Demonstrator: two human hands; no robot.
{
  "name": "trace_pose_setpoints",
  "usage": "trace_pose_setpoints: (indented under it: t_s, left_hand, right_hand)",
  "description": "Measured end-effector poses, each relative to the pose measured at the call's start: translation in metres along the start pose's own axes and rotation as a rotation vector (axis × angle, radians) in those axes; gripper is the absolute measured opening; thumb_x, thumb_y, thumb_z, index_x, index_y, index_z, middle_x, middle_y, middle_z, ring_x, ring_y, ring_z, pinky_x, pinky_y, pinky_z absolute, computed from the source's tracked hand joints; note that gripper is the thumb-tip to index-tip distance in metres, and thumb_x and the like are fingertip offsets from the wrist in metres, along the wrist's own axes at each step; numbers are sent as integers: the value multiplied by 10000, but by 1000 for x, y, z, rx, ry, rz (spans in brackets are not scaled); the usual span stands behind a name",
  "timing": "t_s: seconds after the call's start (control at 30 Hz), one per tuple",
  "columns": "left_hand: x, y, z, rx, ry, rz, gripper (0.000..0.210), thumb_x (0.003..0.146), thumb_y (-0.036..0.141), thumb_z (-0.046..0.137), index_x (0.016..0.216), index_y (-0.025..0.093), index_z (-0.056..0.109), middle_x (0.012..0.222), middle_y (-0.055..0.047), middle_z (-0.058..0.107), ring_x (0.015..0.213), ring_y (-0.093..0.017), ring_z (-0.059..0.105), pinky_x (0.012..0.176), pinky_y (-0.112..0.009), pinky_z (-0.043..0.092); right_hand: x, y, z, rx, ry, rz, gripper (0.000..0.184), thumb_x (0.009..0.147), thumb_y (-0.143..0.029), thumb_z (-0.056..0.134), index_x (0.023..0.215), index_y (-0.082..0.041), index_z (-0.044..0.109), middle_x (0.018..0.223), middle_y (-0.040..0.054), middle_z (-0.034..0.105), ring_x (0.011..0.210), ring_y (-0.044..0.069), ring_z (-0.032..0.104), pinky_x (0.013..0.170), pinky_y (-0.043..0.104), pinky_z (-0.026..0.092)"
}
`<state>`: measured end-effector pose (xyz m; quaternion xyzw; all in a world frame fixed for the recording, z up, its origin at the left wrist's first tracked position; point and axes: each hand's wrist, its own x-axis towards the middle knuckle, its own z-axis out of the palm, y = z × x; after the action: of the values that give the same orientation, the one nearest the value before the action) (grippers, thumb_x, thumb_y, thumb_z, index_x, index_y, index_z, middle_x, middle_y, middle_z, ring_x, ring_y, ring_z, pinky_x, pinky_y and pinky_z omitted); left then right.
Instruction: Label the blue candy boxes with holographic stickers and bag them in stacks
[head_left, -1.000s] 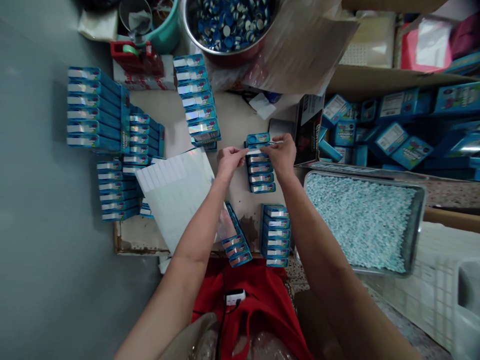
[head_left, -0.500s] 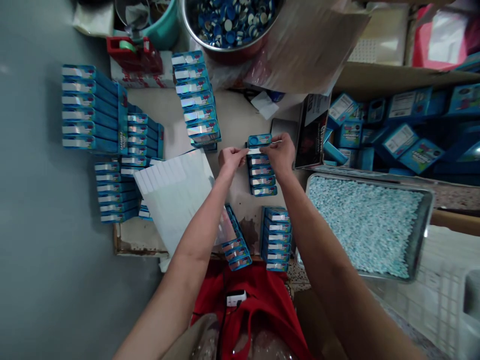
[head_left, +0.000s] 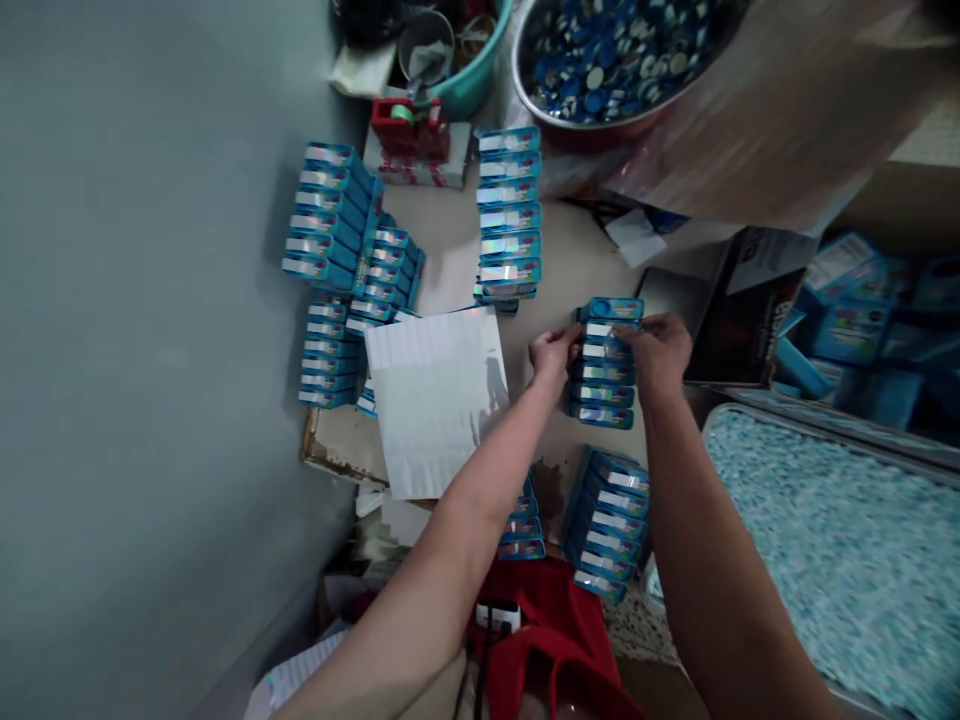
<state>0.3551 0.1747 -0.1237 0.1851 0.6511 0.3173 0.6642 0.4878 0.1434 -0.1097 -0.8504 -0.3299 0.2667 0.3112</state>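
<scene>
A row of small blue candy boxes (head_left: 604,375) stands on the table between my hands, with pale shiny stickers across most of their ends. A whitish sticker (head_left: 600,330) lies across the second box from the far end. My left hand (head_left: 555,355) is closed, its fingertips against the left side of that box. From the right, my right hand (head_left: 661,352) has its thumb and finger pinched at the sticker's right end. The farthest box (head_left: 616,308) shows no pale strip. Left of my hands lies a white sticker sheet (head_left: 431,390) with cut strips along its far edge.
Stacked blue boxes stand at left (head_left: 330,215), behind (head_left: 510,215) and in front (head_left: 609,520). At the back are a metal bowl of wrapped candies (head_left: 615,60) and a red tape dispenser (head_left: 411,125). On the right, a carton (head_left: 750,300) holds boxes beside a tray of pale-blue pieces (head_left: 832,540).
The view has swung left, so everything sits farther right. The sticker between my fingers now lies against the second box; my left fingers have come to the box's side. The sticker sheet looks less tilted.
</scene>
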Motion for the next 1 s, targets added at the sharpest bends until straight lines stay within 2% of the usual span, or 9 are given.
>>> trace_pose_setpoints:
  t_s: [0.07,0.13,0.2,0.27,0.33,0.43,0.6,0.77,1.0]
  left_hand:
    - [-15,9,-11,44,5,75,76,889,146,722,957,177,707,768,-31,670,589,-129,580,649,-292,475]
    - [-36,26,-40,187,-18,244,135,867,161,763,986,221,739,852,-43,710,710,-182,651,751,-328,500]
    - [-54,49,-84,536,0,548,56,905,232,755,956,250,767,989,-73,750,941,-250,686,915,-375,492]
    - [-60,76,-136,839,198,729,133,943,203,689,1025,246,785,1086,-111,749,1080,-306,651,999,-429,454]
    - [-54,102,-182,1055,355,797,294,883,209,776,1177,221,769,1225,-147,716,1215,-355,578,1070,-467,410]
    - [-31,130,-223,1256,343,753,414,767,286,906,1156,223,782,1277,-146,693,1291,-384,508,1092,-485,382]
    - [-13,142,-232,1295,270,837,94,883,337,791,915,249,807,1153,-106,728,1189,-330,584,1114,-475,353]
    - [-28,145,-232,1290,138,837,184,964,328,669,886,224,800,997,-108,783,1003,-296,689,1008,-424,418]
    - [-54,162,-240,1278,18,877,235,979,353,615,938,221,804,1040,-126,796,986,-290,711,888,-376,460]
  right_hand:
    - [-4,-7,-5,-111,-3,10,235,832,-424,624,969,-233,622,836,44,664,766,250,640,725,386,499]
    - [-12,-17,-13,-248,1,-11,244,850,-351,572,1036,-219,660,876,82,699,845,294,666,780,422,499]
    - [-22,-26,-21,-312,1,-53,331,877,-349,547,1146,-193,660,918,122,722,893,323,679,801,440,496]
    - [-34,-33,-28,-272,21,-91,427,898,-418,562,1244,-176,623,965,134,737,899,325,685,803,438,499]
    - [-47,-37,-31,-183,53,-129,502,905,-486,576,1298,-174,587,1013,127,742,869,302,685,795,424,502]
    - [-72,-43,-24,-28,42,-193,510,929,-515,561,1310,-176,576,1021,111,724,807,251,665,764,385,505]
    - [-123,-56,9,-29,-31,-428,335,957,-441,548,1144,-193,674,1017,120,704,910,277,645,889,439,506]
    - [-154,-89,36,-64,-164,-673,275,1022,-310,491,1126,-236,735,1068,118,724,1005,304,610,924,444,485]
    - [-155,-160,71,-168,-188,-852,343,1089,-270,443,1286,-236,720,1245,118,710,1098,299,584,1012,425,434]
